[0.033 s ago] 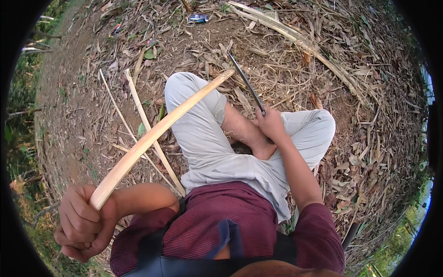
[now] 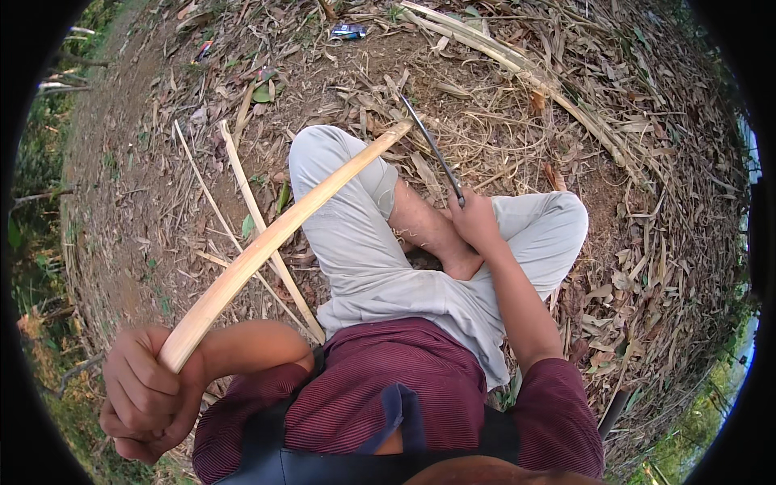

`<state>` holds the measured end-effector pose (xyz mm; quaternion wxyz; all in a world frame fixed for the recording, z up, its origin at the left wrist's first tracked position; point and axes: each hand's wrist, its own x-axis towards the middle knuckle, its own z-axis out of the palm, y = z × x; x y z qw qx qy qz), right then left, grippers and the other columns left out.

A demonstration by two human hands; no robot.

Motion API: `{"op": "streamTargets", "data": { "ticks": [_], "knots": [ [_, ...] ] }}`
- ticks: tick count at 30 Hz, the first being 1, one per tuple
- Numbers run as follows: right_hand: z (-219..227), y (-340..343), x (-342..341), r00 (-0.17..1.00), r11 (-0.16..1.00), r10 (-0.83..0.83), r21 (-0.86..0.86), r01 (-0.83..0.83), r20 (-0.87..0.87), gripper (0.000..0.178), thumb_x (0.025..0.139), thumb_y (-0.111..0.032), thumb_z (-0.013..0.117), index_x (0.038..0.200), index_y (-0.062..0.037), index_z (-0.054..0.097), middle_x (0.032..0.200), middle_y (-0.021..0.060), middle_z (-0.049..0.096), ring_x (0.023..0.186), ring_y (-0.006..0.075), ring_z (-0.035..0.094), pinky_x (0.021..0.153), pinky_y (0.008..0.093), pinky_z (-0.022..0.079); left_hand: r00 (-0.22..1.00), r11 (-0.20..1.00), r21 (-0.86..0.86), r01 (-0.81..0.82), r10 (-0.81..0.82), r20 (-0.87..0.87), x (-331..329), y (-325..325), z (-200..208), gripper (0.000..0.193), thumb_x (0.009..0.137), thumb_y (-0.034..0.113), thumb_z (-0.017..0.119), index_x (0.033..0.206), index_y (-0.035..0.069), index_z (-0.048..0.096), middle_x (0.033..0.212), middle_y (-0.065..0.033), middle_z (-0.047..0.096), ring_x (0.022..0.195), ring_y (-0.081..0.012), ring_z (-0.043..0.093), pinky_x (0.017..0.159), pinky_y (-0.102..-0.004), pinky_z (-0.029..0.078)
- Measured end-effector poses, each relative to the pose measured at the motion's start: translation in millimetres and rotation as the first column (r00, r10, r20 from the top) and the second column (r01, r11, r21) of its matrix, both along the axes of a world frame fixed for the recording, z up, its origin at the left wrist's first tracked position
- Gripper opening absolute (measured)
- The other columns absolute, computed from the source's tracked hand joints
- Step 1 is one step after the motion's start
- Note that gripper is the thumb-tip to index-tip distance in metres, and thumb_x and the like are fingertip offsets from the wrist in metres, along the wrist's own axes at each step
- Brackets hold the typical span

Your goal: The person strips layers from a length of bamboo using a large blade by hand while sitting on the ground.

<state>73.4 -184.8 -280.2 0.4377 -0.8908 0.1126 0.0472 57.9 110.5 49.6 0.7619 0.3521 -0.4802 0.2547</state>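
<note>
A long, pale bamboo strip [image 2: 279, 242] slants from the lower left up across my bent left knee. My left hand [image 2: 149, 392] is closed around its wide lower end. The strip's upper end tapers beyond the knee, close beside the blade of a long, narrow dark knife [image 2: 432, 145]. Whether blade and strip touch there, I cannot tell. Over my crossed shins, my right hand [image 2: 475, 220] grips the knife at its near end, and the fingers hide the handle. The blade points up and to the left. Fine shavings cling to my bare shin [image 2: 424, 226].
Left of my knee, thinner pale strips [image 2: 263, 222] lie crossed on the ground. A bundle of long split strips [image 2: 517, 65] stretches along the far right. Curly shavings [image 2: 485, 137] and dry leaves cover the soil. A small blue packet [image 2: 347, 31] lies farther off.
My left hand has shifted slightly down and to the right with the strip's lower end. The knife and my right hand have barely moved.
</note>
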Motion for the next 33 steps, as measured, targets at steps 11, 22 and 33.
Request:
{"op": "streamTargets", "data": {
  "ticks": [11,22,33],
  "knots": [
    [107.0,56.5,-53.6,0.857,0.936,0.268,0.091,-0.339,0.439,0.018,0.084,-0.008,0.069,0.100,0.0007,0.067,0.080,0.0184,0.067,0.069,0.0343,0.066,0.064,0.0413,0.053,0.998,0.998,-0.021,0.056,-0.056,-0.004,-5.6,1.5,-4.8,0.039,0.090,0.022,0.055,0.057,0.018,0.035,0.042,0.0134,0.033,0.035,0.0034,0.026,0.040,-0.0160,0.016],
    [180.9,74.0,-88.4,0.670,0.794,0.488,0.033,-0.607,0.559,0.032,0.080,-0.015,0.075,0.107,-0.0046,0.063,0.078,0.0096,0.060,0.066,0.0300,0.064,0.057,0.0388,0.051,0.868,0.824,0.404,0.398,-0.481,0.126,-18.6,3.4,-11.5,0.048,0.083,0.005,0.065,0.053,0.017,0.029,0.049,0.0060,0.027,0.038,-0.0063,0.030,0.042,-0.0261,0.017],
    [146.1,67.1,-94.5,0.843,0.936,0.255,0.097,-0.338,0.474,0.023,0.095,-0.021,0.065,0.095,0.0024,0.067,0.075,0.0193,0.067,0.066,0.0371,0.064,0.061,0.0430,0.049,0.981,0.950,0.254,-0.182,0.193,-0.021,-51.7,-0.7,-13.2,0.016,0.087,0.019,0.059,0.086,0.012,0.045,0.048,-0.0011,0.046,0.035,-0.0106,0.041,0.037,-0.0243,0.031]
  ]
}}
